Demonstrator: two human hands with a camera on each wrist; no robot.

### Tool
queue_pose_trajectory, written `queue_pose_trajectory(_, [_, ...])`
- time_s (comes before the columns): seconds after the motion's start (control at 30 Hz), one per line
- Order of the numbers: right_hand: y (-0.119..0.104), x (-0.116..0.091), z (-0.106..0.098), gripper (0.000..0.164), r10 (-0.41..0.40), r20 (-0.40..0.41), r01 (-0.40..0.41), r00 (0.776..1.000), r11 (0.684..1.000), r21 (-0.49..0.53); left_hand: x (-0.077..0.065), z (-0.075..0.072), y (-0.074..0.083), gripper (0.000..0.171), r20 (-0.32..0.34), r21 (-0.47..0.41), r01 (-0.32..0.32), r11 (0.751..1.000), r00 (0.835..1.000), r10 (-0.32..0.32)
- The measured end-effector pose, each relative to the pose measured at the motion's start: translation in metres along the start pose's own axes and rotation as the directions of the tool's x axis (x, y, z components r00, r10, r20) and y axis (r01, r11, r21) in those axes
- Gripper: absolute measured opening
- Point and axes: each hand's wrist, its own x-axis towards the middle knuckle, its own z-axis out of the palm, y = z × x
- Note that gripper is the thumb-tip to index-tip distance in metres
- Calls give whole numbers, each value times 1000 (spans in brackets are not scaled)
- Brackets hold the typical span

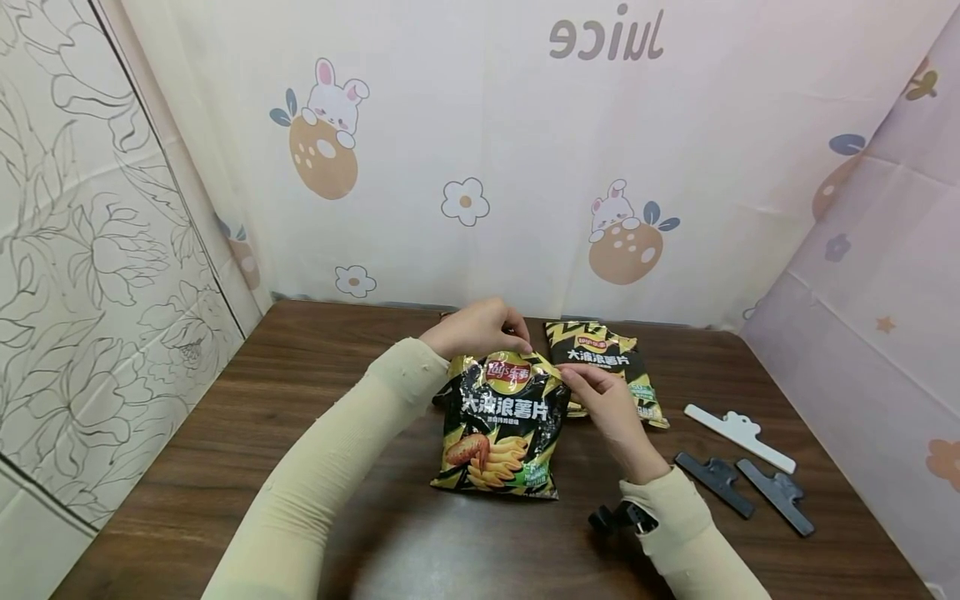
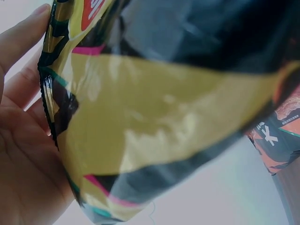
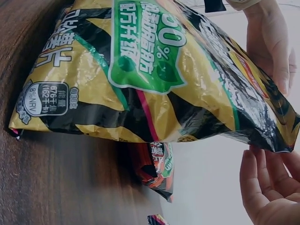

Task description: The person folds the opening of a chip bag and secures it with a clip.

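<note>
Brown table (image 1: 300,392), black-and-yellow crisp bag (image 1: 498,433) upright on it, second bag (image 1: 611,354) behind and right, left hand (image 1: 480,327) pinching the upright bag's top edge, right hand (image 1: 609,410) pinching its top right corner, white clip (image 1: 738,436), two black clips (image 1: 715,484) nearby.

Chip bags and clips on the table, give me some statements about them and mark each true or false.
1. The left hand grips the front bag near its top. True.
2. The right hand is empty. False: it grips the front bag too.
3. Two black clips lie on the table. True.
4. The white clip is clamped on the front bag. False: it lies on the table.
5. Another bag lies beyond the right hand. True.
</note>
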Motion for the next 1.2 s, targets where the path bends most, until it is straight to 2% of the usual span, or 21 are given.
queue_pose_trajectory(0.17, [1, 0, 2, 46, 10, -3, -10, 1000, 1000, -23, 0, 0, -1, 11, -1, 8, -9, 1000, 1000, 9])
queue_pose_trajectory(0.43, [3, 0, 3, 41, -23, 12, 23, 1000, 1000, -2, -1, 1, 1, 10, -8, 32, -9, 999, 1000, 9])
queue_pose_trajectory(0.7, [2, 0, 7, 40, -28, -25, 29, 999, 1000, 11, -1, 2, 2, 10, -20, 76, -24, 997, 999, 26])
queue_pose_trajectory(1.0, [4, 0, 8, 39, -61, -32, 63, 998, 997, 41, 0, 4, -1, 9, -30, 58, -35, 998, 999, 37])
queue_pose_trajectory(1.2, [5, -1, 9, 37, -71, -48, 74, 996, 996, 48, -3, 2, -5, 15, -34, 54, 8, 999, 999, -6])
